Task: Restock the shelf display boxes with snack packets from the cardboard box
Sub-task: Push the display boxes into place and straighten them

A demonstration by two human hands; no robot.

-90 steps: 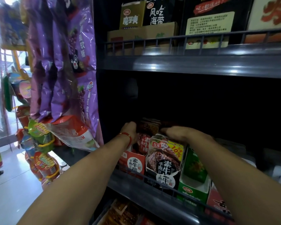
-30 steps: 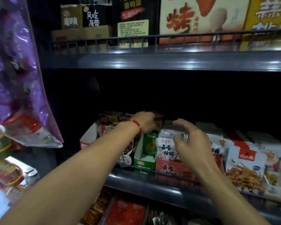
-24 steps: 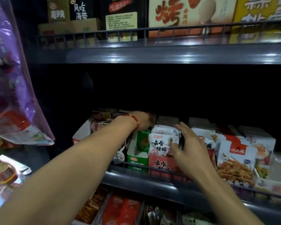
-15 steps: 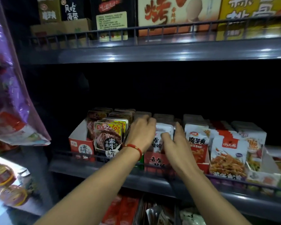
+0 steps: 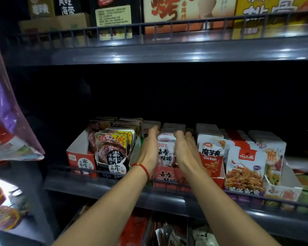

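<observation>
On the middle shelf stands a red display box (image 5: 169, 175) filled with white snack packets (image 5: 164, 153). My left hand (image 5: 149, 148), with a red cord at the wrist, lies flat against the left side of that row of packets. My right hand (image 5: 184, 150) lies against its right side, fingers straight and pointing into the shelf. The packets sit squeezed between both palms. Neither hand curls round a packet. The cardboard box is out of view.
Left of the hands stand a black box with beef-print packets (image 5: 114, 151) and a red-and-white box (image 5: 78, 157). To the right are orange-and-white packets (image 5: 211, 155) and noodle-print packets (image 5: 244, 167). A wire rail (image 5: 103, 172) fronts the shelf. Purple bags (image 5: 4, 121) hang at the left.
The view shifted right along the shelf. My hands left the beef-print box, moved right and came together on either side of the white packets.
</observation>
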